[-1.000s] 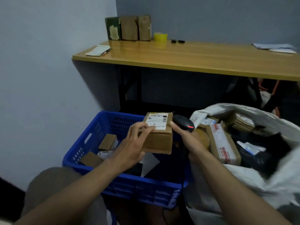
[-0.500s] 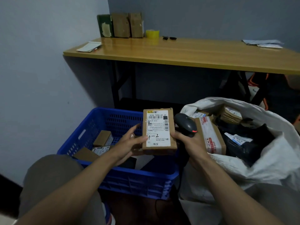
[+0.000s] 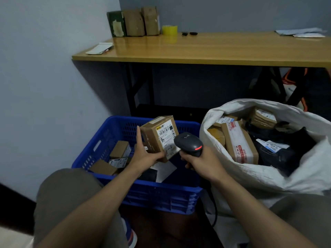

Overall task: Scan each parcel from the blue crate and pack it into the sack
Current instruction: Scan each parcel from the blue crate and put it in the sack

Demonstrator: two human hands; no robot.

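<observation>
Scanning looks like the step in hand; to do it well, I judge the scanner (image 3: 189, 144) should aim squarely at the barcode rows on the white label (image 3: 166, 138), with the parcel (image 3: 154, 133) held steady and tilted toward it, thumb off the print; the left hand (image 3: 145, 155) grasps the parcel from below and along its left side, above the blue crate (image 3: 161, 196); the right hand (image 3: 201, 162) is clenched round the scanner's handle, just beside the parcel; the parcel is a small brown cardboard box, taped, its label bearing handwriting; the sack (image 3: 250, 178) stands open at the right, partly filled.
</observation>
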